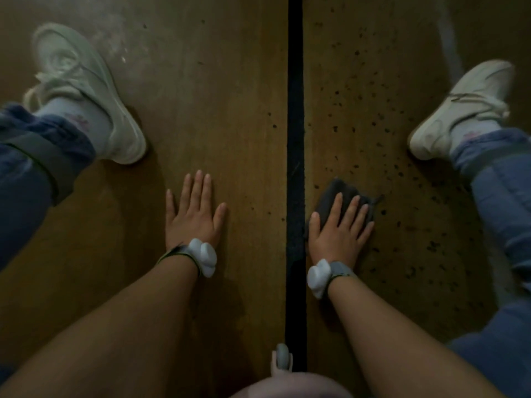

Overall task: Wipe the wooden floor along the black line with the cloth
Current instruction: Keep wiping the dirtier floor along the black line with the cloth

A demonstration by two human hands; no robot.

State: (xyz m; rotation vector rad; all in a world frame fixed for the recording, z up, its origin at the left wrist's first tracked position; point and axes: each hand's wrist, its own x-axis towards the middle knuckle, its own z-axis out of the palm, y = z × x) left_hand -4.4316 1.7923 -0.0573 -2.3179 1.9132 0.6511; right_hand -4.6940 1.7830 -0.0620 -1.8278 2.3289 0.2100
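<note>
Dark grey cloth (342,203) lies flat on the wooden floor (230,139), just right of the black line (295,139), with its left edge close against that line. Nearest the camera, the right hand (339,234) presses down on the cloth, fingers spread and flat, pinning it under the palm rather than gripping it. Left of the black line, the left hand (195,214) rests open and flat on bare boards, holding nothing, and looks to be bracing the person's weight. Beyond the cloth, right of the line, the floor is scattered with dark specks (373,110); left of the line there are far fewer. To wipe well, the person probably needs even palm pressure, pushing the cloth forward parallel to the line through the specks. Farther out, pale shoes sit well to either side of the line.
</note>
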